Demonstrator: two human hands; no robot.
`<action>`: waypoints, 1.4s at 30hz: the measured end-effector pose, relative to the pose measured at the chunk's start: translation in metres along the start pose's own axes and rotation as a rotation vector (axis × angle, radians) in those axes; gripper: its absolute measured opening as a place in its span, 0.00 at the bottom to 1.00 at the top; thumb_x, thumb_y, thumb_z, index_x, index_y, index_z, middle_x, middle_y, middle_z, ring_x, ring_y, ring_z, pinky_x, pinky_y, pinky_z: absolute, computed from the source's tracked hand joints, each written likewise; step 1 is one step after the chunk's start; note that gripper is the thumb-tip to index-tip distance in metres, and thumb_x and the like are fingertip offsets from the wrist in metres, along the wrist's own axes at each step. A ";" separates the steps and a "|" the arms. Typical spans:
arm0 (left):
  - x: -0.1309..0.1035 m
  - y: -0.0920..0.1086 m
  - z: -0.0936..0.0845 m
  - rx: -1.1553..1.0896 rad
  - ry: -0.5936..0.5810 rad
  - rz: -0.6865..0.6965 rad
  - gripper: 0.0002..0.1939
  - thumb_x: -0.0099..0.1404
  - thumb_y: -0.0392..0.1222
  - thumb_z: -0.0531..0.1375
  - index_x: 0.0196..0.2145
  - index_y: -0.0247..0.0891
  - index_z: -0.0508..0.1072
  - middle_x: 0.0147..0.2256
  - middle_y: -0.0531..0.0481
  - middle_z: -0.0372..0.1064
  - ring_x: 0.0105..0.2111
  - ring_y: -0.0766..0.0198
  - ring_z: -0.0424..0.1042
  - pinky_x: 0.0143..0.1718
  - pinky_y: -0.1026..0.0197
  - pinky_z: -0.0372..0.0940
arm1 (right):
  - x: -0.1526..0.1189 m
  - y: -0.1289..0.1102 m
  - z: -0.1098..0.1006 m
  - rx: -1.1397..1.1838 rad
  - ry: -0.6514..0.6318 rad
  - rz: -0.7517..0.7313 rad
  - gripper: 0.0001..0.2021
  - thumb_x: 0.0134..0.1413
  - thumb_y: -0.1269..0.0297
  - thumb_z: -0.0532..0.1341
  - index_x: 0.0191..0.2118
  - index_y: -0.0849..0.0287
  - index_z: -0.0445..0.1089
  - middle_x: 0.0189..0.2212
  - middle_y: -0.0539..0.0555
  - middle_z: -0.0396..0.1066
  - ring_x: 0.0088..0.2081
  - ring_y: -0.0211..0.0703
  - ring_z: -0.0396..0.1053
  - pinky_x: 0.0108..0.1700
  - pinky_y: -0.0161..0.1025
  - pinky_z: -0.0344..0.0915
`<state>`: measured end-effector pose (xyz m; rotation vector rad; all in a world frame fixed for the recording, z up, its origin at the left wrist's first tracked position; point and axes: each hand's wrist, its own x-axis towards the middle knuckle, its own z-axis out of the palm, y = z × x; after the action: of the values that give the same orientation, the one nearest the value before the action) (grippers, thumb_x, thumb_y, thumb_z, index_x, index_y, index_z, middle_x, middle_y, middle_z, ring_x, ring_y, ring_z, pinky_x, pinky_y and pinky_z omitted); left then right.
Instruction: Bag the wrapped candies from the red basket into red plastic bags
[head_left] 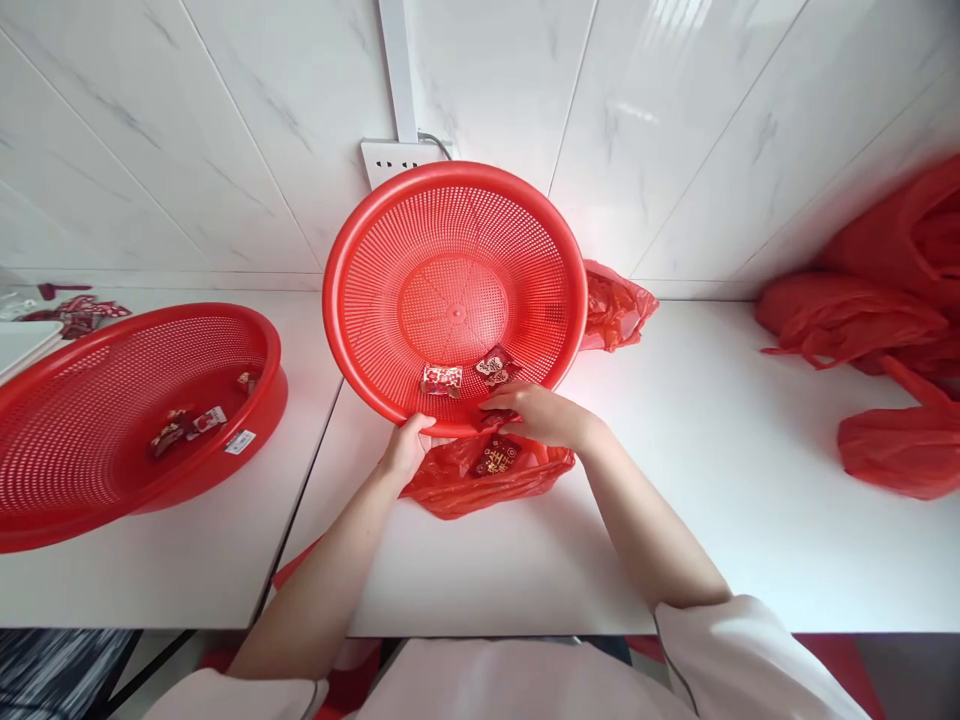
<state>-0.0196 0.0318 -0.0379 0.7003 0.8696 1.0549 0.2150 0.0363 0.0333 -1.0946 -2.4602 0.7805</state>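
A red plastic colander (457, 225) is tilted toward me above a red plastic bag (457, 485). My left hand (409, 450) grips its near rim, thumb over the edge. Inside the colander, by the low rim, lie a red and white wrapped packet (442, 380) and a dark red packet (495, 366). My right hand (541, 415) reaches over the rim, its fingers and thumb around another small red packet (498, 417). In the bag's mouth, a dark red packet with gold lettering (496, 458) shows.
At left stands a second red colander (67, 420) with a few packets (172, 432) in it. Filled red bags (855, 320) sit at right, with a smaller bag (619, 305) behind the tilted colander. A power strip (397, 160) is against the tiled wall.
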 end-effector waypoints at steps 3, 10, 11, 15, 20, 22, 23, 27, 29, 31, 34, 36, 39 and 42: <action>0.001 0.001 -0.001 0.016 0.030 0.014 0.12 0.52 0.37 0.59 0.34 0.30 0.76 0.36 0.41 0.76 0.40 0.50 0.75 0.42 0.48 0.71 | -0.002 -0.002 -0.005 0.240 0.084 0.148 0.08 0.58 0.68 0.56 0.35 0.57 0.73 0.29 0.50 0.72 0.34 0.41 0.71 0.41 0.40 0.68; -0.001 0.002 -0.002 0.007 -0.017 0.040 0.13 0.55 0.37 0.58 0.38 0.30 0.76 0.39 0.42 0.76 0.41 0.52 0.74 0.40 0.53 0.72 | -0.008 -0.005 -0.016 0.914 0.023 0.265 0.14 0.50 0.57 0.66 0.37 0.62 0.72 0.30 0.50 0.71 0.33 0.38 0.71 0.41 0.42 0.74; 0.000 0.002 -0.002 0.010 -0.015 0.047 0.14 0.55 0.37 0.58 0.38 0.30 0.76 0.39 0.42 0.76 0.41 0.53 0.74 0.39 0.53 0.71 | -0.008 -0.004 -0.016 0.942 0.017 0.268 0.15 0.49 0.57 0.66 0.39 0.62 0.72 0.32 0.51 0.72 0.34 0.39 0.71 0.42 0.42 0.74; 0.001 0.003 -0.001 0.010 -0.007 0.074 0.14 0.55 0.38 0.58 0.38 0.30 0.75 0.39 0.42 0.76 0.40 0.53 0.74 0.38 0.53 0.71 | -0.009 -0.002 -0.016 0.949 0.016 0.300 0.21 0.46 0.58 0.69 0.46 0.59 0.69 0.34 0.53 0.74 0.34 0.40 0.73 0.37 0.40 0.76; 0.000 0.008 0.003 -0.029 0.025 0.074 0.12 0.54 0.38 0.58 0.36 0.30 0.75 0.38 0.42 0.76 0.42 0.52 0.74 0.43 0.50 0.71 | -0.014 -0.003 -0.018 0.700 -0.096 0.316 0.16 0.47 0.53 0.67 0.39 0.59 0.74 0.27 0.51 0.73 0.27 0.41 0.72 0.25 0.36 0.73; -0.001 0.010 0.005 -0.049 0.026 0.080 0.12 0.55 0.38 0.57 0.36 0.31 0.75 0.38 0.43 0.76 0.42 0.52 0.74 0.44 0.50 0.70 | -0.015 -0.005 -0.016 0.644 -0.190 0.283 0.17 0.47 0.54 0.67 0.43 0.56 0.74 0.28 0.51 0.74 0.27 0.41 0.73 0.25 0.37 0.72; -0.001 0.011 0.005 -0.056 0.029 0.089 0.12 0.55 0.37 0.57 0.37 0.32 0.75 0.39 0.43 0.76 0.43 0.52 0.74 0.44 0.50 0.70 | -0.015 -0.006 -0.014 0.626 -0.233 0.254 0.19 0.48 0.55 0.67 0.46 0.55 0.73 0.29 0.50 0.75 0.26 0.41 0.73 0.26 0.37 0.72; 0.000 0.014 0.003 -0.067 0.062 0.126 0.11 0.54 0.37 0.58 0.36 0.33 0.75 0.38 0.44 0.76 0.43 0.53 0.74 0.44 0.49 0.70 | -0.009 -0.008 -0.002 0.417 -0.173 0.148 0.19 0.48 0.61 0.67 0.48 0.54 0.72 0.34 0.52 0.77 0.33 0.42 0.74 0.36 0.38 0.70; 0.002 0.015 0.000 -0.063 0.079 0.148 0.09 0.54 0.37 0.58 0.33 0.33 0.74 0.37 0.45 0.76 0.42 0.53 0.74 0.45 0.49 0.71 | -0.006 -0.007 0.002 0.217 0.017 0.189 0.11 0.52 0.64 0.63 0.43 0.55 0.73 0.34 0.52 0.76 0.36 0.42 0.73 0.39 0.39 0.68; 0.002 0.016 -0.001 -0.056 0.082 0.165 0.07 0.53 0.36 0.59 0.32 0.33 0.74 0.36 0.46 0.75 0.42 0.54 0.74 0.45 0.48 0.70 | -0.005 -0.006 0.002 0.060 0.207 0.230 0.07 0.57 0.65 0.58 0.40 0.56 0.72 0.34 0.53 0.75 0.35 0.42 0.72 0.39 0.39 0.67; 0.000 0.017 -0.001 -0.028 0.046 0.168 0.11 0.54 0.35 0.59 0.37 0.33 0.74 0.38 0.45 0.76 0.44 0.52 0.73 0.47 0.47 0.70 | -0.003 -0.006 0.000 -0.104 0.388 0.212 0.10 0.63 0.62 0.53 0.41 0.58 0.70 0.35 0.56 0.74 0.34 0.44 0.71 0.39 0.40 0.66; -0.003 0.016 0.002 0.002 0.013 0.152 0.15 0.54 0.35 0.59 0.40 0.33 0.74 0.39 0.44 0.76 0.46 0.50 0.73 0.47 0.48 0.69 | -0.001 -0.004 0.002 -0.249 0.418 0.171 0.13 0.65 0.59 0.51 0.43 0.60 0.69 0.39 0.60 0.74 0.40 0.48 0.71 0.44 0.44 0.65; -0.009 0.012 0.006 0.034 -0.035 0.103 0.18 0.53 0.35 0.60 0.43 0.33 0.73 0.41 0.43 0.75 0.47 0.48 0.72 0.46 0.48 0.69 | 0.006 0.000 0.013 -0.441 0.355 0.113 0.17 0.64 0.56 0.53 0.49 0.63 0.68 0.49 0.65 0.70 0.52 0.55 0.66 0.58 0.53 0.56; -0.012 0.010 0.009 0.035 -0.048 0.075 0.20 0.53 0.35 0.59 0.45 0.34 0.73 0.42 0.44 0.75 0.47 0.48 0.73 0.47 0.47 0.69 | 0.011 0.003 0.025 -0.480 0.249 0.167 0.20 0.62 0.53 0.55 0.49 0.65 0.68 0.49 0.68 0.69 0.54 0.57 0.64 0.59 0.57 0.53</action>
<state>-0.0192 0.0232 -0.0226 0.7897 0.8277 1.0874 0.1970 0.0372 0.0126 -1.4745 -2.4173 0.0726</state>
